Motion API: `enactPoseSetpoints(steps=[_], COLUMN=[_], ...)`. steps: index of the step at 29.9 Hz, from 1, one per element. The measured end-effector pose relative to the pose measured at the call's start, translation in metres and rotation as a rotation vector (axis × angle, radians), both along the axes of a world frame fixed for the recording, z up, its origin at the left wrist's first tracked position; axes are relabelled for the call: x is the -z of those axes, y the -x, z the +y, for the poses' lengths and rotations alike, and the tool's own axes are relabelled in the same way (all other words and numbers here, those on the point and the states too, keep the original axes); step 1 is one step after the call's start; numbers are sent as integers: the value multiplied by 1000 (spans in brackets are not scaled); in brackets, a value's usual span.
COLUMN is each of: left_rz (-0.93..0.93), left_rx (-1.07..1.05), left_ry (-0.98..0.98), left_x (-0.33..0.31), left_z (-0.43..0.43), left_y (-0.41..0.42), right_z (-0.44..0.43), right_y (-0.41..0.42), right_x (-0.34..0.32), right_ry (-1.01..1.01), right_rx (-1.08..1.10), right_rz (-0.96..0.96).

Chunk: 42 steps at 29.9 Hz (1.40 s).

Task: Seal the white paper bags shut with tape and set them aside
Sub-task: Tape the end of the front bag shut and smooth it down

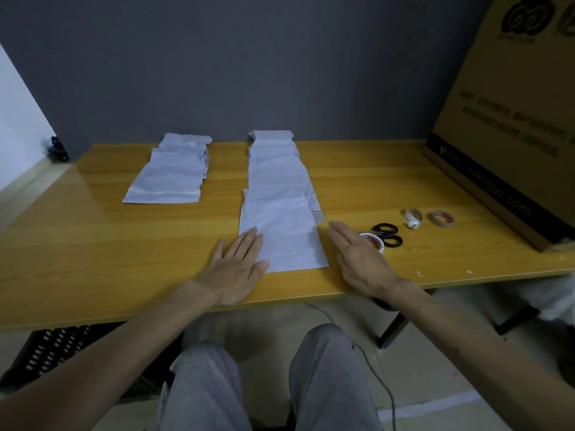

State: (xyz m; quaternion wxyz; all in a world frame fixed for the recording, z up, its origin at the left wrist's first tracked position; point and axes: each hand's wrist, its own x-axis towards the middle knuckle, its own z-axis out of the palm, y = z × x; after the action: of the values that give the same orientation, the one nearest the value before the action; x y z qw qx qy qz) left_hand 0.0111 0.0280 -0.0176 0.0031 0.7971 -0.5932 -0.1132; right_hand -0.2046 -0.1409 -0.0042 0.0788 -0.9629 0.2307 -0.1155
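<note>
Front bag [286, 231]: a white paper bag that lies flat on the desk [93, 237], close to the near edge, right in front of you.
Your left hand [236, 269]: it is flat, with the fingers straight and together. The fingertips rest on the near left corner of the front bag. It holds nothing.
Your right hand [357, 259]: it is flat too, with straight fingers, just to the right of the front bag. It holds nothing. You cannot tell if it touches the bag.
Row of bags [277, 169]: more white bags lie behind the front bag, each one partly over the next, all the way to the far edge of the desk.
Pile of bags [174, 172]: it sits left of the front bag and farther back. The top one has a pale strip across its near end.
White tape roll [375, 241]: right of the front bag, partly hidden by your right hand.
Scissors [389, 234]: black handles, just past the white tape roll.
Small rolls: a pale one [413, 217] and a brown one [441, 218], farther right of the front bag.
Cardboard box [510, 119]: big, far to the right of the front bag.
</note>
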Motion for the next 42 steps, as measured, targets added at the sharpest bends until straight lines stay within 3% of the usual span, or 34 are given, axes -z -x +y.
enactPoseSetpoints(steps=[3, 8, 12, 17, 24, 27, 30, 34, 37, 42], left_rz=[17, -53, 119, 278, 51, 51, 222, 536, 482, 483], left_rx=[17, 3, -74, -222, -176, -159, -123, -59, 52, 18], left_ry=[94, 201, 380, 529, 225, 413, 664, 673, 709, 848], left_x=[-2, -6, -7, -6, -1, -4, -13, -33, -34, -32], left_z=[0, -2, -1, -3, 5, 6, 2, -4, -7, -5], left_y=[2, 4, 5, 0, -10, -9, -2, 12, 17, 16], right_z=[-7, -18, -19, -14, -1, 8, 17, 28, 37, 45], right_y=[7, 19, 22, 20, 0, -10, -20, -39, -50, -59], right_x=[-7, -6, -4, -11, -25, -28, -36, -43, -47, -47], right_ry=[30, 22, -51, -140, -350, -417, -490, -663, -818, -979], right_rx=[153, 354, 405, 362, 293, 245, 172, 75, -14, -82], right_rz=[-102, -60, -65, -163, -287, -320, -330, -351, -379, -466])
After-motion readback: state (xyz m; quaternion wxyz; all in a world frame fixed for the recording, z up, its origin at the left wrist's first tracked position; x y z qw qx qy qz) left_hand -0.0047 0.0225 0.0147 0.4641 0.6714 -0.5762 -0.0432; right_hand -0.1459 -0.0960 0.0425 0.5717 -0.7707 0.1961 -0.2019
